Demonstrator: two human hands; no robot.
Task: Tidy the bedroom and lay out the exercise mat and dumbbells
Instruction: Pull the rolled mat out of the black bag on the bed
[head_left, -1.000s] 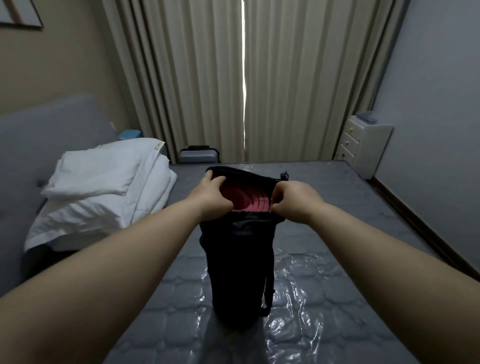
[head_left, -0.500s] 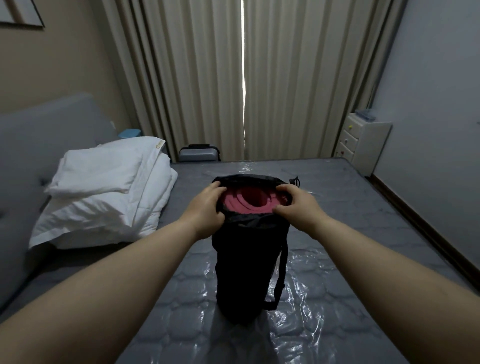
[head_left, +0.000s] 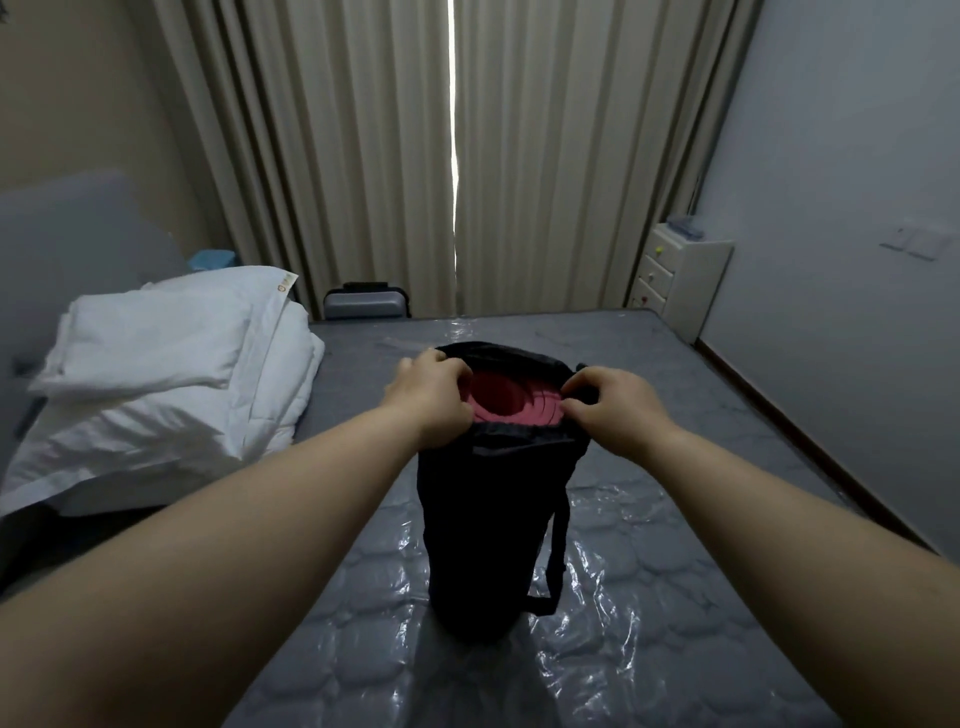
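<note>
Exercise mat (head_left: 511, 402), red and rolled into a tight spiral, stands on end inside a tall black carry bag (head_left: 488, 525); only its coiled top shows through the bag's open mouth. The bag stands upright on the bed, near the middle of a grey quilted mattress (head_left: 675, 374) wrapped in shiny clear plastic. A black strap (head_left: 558, 551) hangs down the bag's right side.

Both hands sit at the bag's mouth, one on each side, with the mat's exposed end between them. The left hand (head_left: 428, 402) grips the left edge of the opening, fingers curled over the black fabric rim. The right hand (head_left: 610, 408) pinches the right edge of the rim between thumb and fingertips. Both bare forearms reach in from the bottom corners toward the bag.

To the left on the mattress lies a folded white duvet (head_left: 156, 415) with a white pillow (head_left: 150, 343) on top, against a grey padded headboard (head_left: 78, 239). Beyond the far edge of the bed, the top of a grey suitcase (head_left: 366, 304) shows in front of long beige curtains (head_left: 363, 156), which part in a thin bright slit. At the right, against a pale wall, stands a small white chest of drawers (head_left: 675, 280).
</note>
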